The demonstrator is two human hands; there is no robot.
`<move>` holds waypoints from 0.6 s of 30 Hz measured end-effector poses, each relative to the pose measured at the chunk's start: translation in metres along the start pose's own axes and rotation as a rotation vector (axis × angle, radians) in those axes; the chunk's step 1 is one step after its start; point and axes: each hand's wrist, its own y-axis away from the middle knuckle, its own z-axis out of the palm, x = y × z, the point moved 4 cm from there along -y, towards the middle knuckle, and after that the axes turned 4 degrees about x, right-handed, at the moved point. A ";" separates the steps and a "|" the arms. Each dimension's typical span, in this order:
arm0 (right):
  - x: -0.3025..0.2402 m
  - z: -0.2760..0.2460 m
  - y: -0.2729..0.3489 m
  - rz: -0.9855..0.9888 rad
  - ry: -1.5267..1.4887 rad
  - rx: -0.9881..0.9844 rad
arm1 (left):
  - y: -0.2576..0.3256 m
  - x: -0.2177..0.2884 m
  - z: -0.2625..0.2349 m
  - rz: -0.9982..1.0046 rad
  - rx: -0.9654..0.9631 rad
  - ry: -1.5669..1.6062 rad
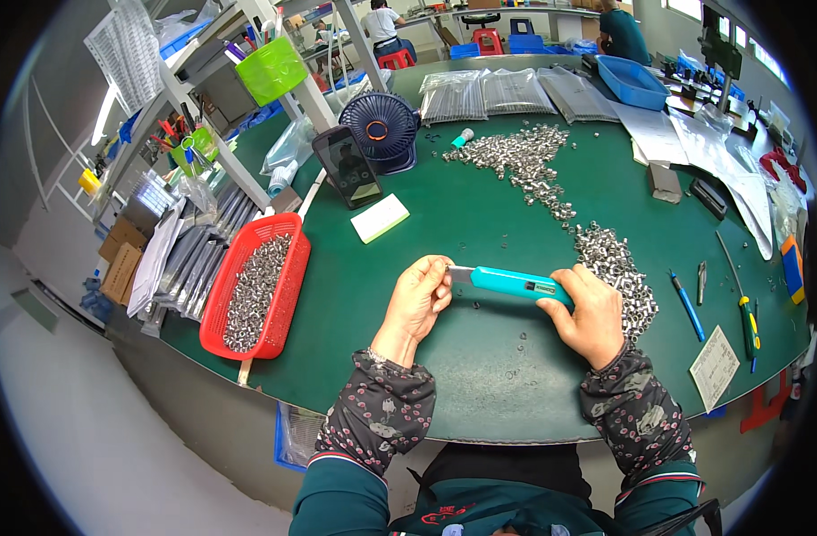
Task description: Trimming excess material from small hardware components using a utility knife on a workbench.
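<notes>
My right hand (592, 309) is wrapped round the teal handle of a utility knife (512, 282), held level above the table in front of me. Its grey blade points left and meets the fingertips of my left hand (414, 302). The thumb and forefinger of that hand are pinched together at the blade's tip; whatever small piece they hold is too small to make out. Just beyond my right hand lies a pile of small silvery metal rings (615, 272). A few tiny dark ring-like bits (513, 373) are scattered on the green table (480, 406) between my forearms.
At the left, a red basket (300, 268) contains many metal pieces. A phone (347, 167) leans before a dark blue fan (379, 129), near a white pad (381, 218). Another metal heap (515, 159) lies farther back. A blue pen (687, 305) and a screwdriver (747, 323) lie right.
</notes>
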 end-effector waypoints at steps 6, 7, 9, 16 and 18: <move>0.003 -0.009 -0.003 0.024 -0.072 0.156 | -0.001 0.000 -0.002 -0.022 0.058 0.034; 0.005 -0.011 -0.004 0.037 -0.066 0.193 | -0.002 0.000 -0.002 -0.025 0.057 0.034; 0.009 0.000 0.000 0.032 0.070 0.038 | -0.002 0.001 0.000 -0.021 0.056 0.045; 0.008 -0.001 0.000 0.038 0.072 0.066 | -0.001 0.003 0.001 -0.011 0.052 0.042; 0.014 0.007 0.006 0.021 0.185 -0.120 | -0.002 0.003 0.000 -0.001 0.042 0.032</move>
